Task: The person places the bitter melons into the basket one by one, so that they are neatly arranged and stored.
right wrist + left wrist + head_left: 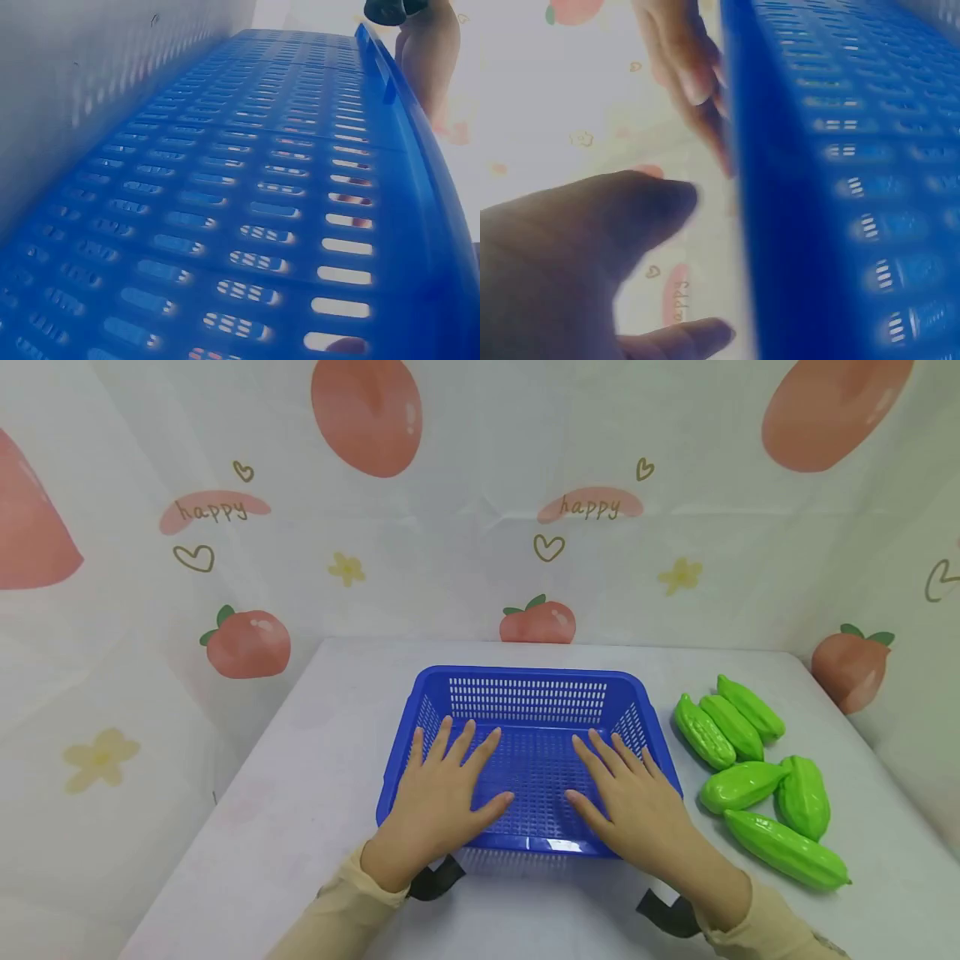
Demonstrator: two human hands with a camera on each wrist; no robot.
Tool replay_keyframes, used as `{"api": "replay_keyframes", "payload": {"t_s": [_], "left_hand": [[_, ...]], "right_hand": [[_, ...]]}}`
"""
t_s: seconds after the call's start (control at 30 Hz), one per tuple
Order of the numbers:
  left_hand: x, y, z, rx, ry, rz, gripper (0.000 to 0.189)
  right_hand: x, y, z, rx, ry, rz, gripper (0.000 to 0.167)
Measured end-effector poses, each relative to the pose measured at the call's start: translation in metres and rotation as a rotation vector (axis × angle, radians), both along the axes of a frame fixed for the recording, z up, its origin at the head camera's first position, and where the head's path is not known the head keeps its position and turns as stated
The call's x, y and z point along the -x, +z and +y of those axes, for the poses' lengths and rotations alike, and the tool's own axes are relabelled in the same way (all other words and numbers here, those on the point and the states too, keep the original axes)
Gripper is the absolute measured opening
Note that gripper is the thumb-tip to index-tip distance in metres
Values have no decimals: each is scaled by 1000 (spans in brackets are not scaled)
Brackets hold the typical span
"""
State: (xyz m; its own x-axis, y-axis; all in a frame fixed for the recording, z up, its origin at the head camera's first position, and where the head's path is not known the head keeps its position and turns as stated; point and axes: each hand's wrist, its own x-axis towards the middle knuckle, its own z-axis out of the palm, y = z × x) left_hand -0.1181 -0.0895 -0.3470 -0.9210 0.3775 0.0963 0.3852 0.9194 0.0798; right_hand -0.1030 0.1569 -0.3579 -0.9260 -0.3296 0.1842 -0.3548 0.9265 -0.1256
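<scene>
A blue plastic basket (527,843) with slotted walls stands mid-table, with nothing lying in it. Above its left front part is my left hand (438,802), palm down, fingers spread. My right hand (637,806) is spread in the same way over the right front part. Neither hand grips anything; whether the palms touch the rim cannot be told. In the left wrist view, the left hand (562,255) appears beside the basket's wall (787,225). The right wrist view is mostly filled by the slotted basket wall (225,172), with the left hand (431,64) at the upper right.
Several glossy green bitter melons lie on the table right of the basket: some (731,727) toward the back, others (787,847) nearer the front. The white table (300,760) meets a fruit-patterned cloth backdrop (435,568) behind and at both sides.
</scene>
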Motion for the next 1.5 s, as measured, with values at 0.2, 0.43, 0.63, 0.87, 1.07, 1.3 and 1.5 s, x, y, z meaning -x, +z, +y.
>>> {"api": "replay_keyframes", "payload": {"t_s": [0.2, 0.43, 0.63, 0.87, 1.07, 1.3, 1.5], "left_hand": [[0, 11, -11, -36, -48, -74, 63], [0, 32, -30, -129, -69, -86, 57], [8, 48, -55, -284, -35, -137, 50], [19, 51, -85, -482, 37, -188, 42], [25, 49, -103, -639, 92, -154, 35], [32, 39, -118, -833, 109, -99, 31], [35, 31, -125, -975, 121, -145, 31]], "right_hand": [[-1, 5, 3, 26, 44, 24, 53], [-2, 18, 10, 59, 84, 89, 42], [-3, 30, 20, 93, 89, 118, 35], [-2, 41, 35, 151, 50, 209, 28], [-3, 48, 49, 201, -36, 186, 29], [-2, 44, 69, 322, -47, 231, 28], [0, 39, 88, 391, -58, 210, 28]]}}
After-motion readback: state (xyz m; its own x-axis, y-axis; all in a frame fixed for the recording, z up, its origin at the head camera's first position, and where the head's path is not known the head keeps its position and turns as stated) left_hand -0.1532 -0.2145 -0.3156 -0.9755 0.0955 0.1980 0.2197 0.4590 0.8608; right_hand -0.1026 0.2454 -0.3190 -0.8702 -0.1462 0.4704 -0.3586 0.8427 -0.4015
